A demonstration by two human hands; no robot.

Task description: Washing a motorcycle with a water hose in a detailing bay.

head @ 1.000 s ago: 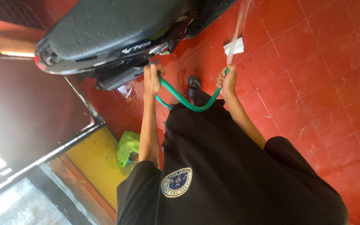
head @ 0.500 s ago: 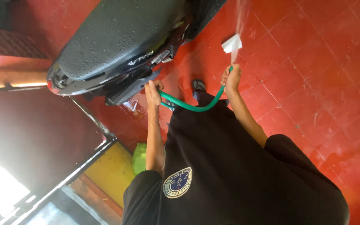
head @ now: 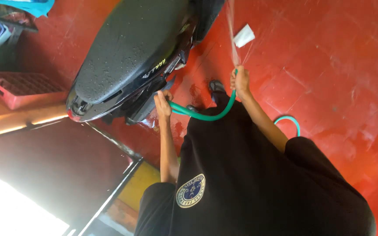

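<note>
My right hand (head: 240, 81) is wrapped around a thin green rubber hose (head: 206, 114), fingers closed tight on it near its end, and a pale stream of water (head: 232, 30) shoots from there out over the floor. The hose bends in a smooth curve across to my left hand (head: 162, 105), whose fingers are also curled shut around it, just beside the rear of the scooter. Another loop of the same hose (head: 290, 122) shows past my right forearm, lying on the floor. The scooter's seat (head: 130, 48) is broad, rounded and matte black, beaded with droplets. The red tiled floor (head: 329, 57) is glossy and wet. A small white scrap (head: 244, 36) lies on it near the stream. A red plastic crate (head: 20, 87) with a gridded top sits well apart, beyond the scooter.
</note>
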